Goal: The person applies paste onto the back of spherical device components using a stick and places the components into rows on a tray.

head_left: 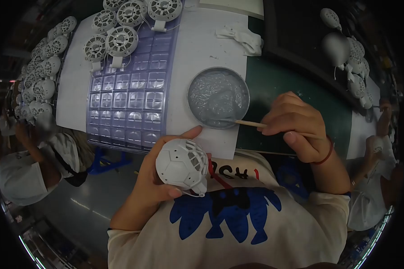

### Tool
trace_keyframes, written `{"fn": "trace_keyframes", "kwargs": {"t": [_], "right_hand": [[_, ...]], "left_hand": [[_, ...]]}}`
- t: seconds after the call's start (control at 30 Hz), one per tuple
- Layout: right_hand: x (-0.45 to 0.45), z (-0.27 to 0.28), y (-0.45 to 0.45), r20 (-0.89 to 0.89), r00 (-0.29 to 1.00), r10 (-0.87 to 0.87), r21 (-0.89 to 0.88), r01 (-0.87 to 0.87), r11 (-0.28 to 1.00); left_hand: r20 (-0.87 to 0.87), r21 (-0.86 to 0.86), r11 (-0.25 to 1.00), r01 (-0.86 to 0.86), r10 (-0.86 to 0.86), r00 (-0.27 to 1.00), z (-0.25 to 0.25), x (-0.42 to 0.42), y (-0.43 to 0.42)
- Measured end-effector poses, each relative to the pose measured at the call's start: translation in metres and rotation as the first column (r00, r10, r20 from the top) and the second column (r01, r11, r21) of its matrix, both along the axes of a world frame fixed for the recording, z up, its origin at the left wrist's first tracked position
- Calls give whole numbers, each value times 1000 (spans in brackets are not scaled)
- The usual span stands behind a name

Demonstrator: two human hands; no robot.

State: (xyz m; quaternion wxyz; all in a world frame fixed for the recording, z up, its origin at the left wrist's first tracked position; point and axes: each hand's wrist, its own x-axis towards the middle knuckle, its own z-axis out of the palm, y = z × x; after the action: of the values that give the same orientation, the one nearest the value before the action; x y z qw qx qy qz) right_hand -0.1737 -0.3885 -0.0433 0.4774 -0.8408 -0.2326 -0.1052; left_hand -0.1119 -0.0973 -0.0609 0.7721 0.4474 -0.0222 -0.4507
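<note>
My left hand [150, 183] is closed around a white, rounded plastic housing [180, 165] with seam lines, small holes and a slotted grille on one side. A short tab and a thin wire show at its lower end. Between the fingers of my right hand [298, 123] is a thin wooden stick [251, 123]. The stick's far tip dips into a round, shallow dish [190, 99] that holds a glossy grey-blue paste. My left index finger points toward the dish's lower rim. What the stick's tip looks like is hidden in the paste.
Several white fan-like units [122, 41] sit on a clear purple compartment tray [128, 96]. A crumpled white glove or cloth [242, 39] lies behind the dish on white paper [184, 58]. More white units are piled at far left and right, where other people sit.
</note>
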Motion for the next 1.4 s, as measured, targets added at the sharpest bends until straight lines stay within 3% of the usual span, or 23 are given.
{"fn": "trace_keyframes", "kwargs": {"t": [0.13,0.2,0.33,0.53,0.6,0.73,0.8,0.9,0.97,1.03,1.1,1.13,1.17,1.2,1.23,1.3,1.33,1.4], "right_hand": [[5,-9,7,-34,998,-47,76,50,996],[6,-8,9,5,998,-56,-85,57,995],[4,-11,14,52,998,-46,-104,51,993],[1,-22,22,-211,967,-141,190,182,965],[0,-26,28,-479,875,-67,554,360,751],[4,-26,25,-423,903,-74,573,330,750],[5,-32,25,-471,881,-37,632,367,682],[4,-25,25,-398,914,-80,672,349,653],[0,-18,24,-335,929,-157,622,343,704],[-2,-11,18,-268,940,-209,567,330,755],[-3,-7,10,-10,935,-355,70,355,932],[-5,-6,10,-16,938,-347,68,347,935],[-6,-5,10,96,927,-364,29,363,931],[-9,-2,11,203,908,-366,-11,375,927],[-12,3,12,177,922,-344,-24,354,935],[-19,13,19,377,885,-275,-97,333,938],[-22,12,24,345,905,-250,-104,301,948],[-24,10,35,508,848,-149,-191,280,941]], "left_hand": [[3,8,1000,28,-28,1000,-1,2,-5],[-8,2,1000,19,-19,1000,-3,2,-5],[-43,7,1000,13,-13,999,-1,3,-5],[-36,25,1000,-7,8,999,0,2,-5],[-13,33,999,1,-1,1000,0,3,-6],[37,36,999,37,-38,999,1,3,-2],[39,61,995,79,-81,996,3,5,1],[71,67,994,87,-91,993,15,8,4],[45,10,996,84,-84,995,12,8,2],[199,-56,997,59,-47,979,7,13,6],[250,-22,999,25,-19,968,1,18,11],[304,19,1000,-8,2,953,0,19,12],[294,17,1000,-20,14,956,5,20,9],[419,82,995,-61,21,908,12,23,2],[525,146,983,-114,21,851,18,26,-3],[745,336,914,-227,-111,658,22,33,-10],[804,331,903,-274,-119,582,19,36,-12],[906,288,887,-362,-130,402,16,40,-17]]}}
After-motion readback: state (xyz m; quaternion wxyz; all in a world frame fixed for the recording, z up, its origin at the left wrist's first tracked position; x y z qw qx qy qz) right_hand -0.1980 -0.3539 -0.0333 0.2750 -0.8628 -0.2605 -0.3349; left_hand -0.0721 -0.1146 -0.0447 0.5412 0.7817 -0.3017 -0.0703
